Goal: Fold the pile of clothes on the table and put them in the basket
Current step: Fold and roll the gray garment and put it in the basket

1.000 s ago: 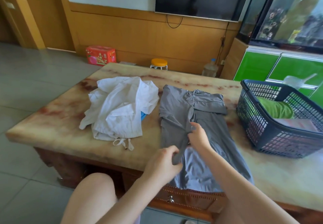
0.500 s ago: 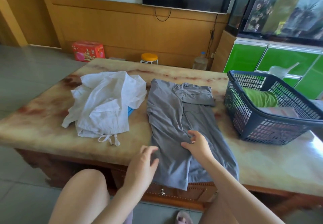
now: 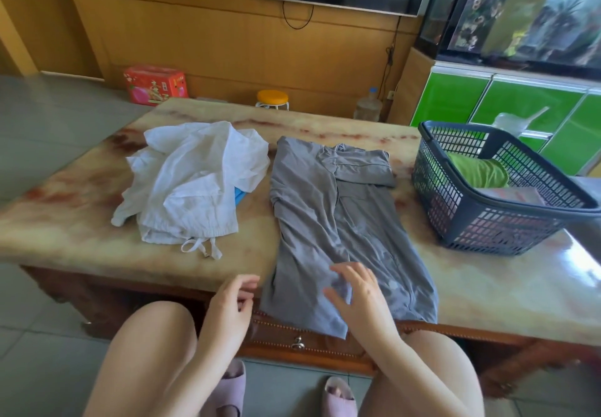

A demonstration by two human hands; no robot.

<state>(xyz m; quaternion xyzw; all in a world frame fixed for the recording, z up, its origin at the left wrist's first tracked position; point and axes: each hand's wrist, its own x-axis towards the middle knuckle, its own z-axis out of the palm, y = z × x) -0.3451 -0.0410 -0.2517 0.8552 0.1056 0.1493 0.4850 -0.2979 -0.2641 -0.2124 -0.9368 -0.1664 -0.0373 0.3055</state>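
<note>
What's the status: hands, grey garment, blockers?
Left hand open, beside grey garment. Right hand open over it. Garment part-folded on table. White pile unfolded; basket unblocked.

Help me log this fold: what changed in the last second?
Both hands let go of the grey garment. The left hand, which pinched its folded edge, drew back left to the table edge, open. The right hand moved nearer and spreads open over the garment's near end. White pile, basket and green cloth stayed put.
</note>
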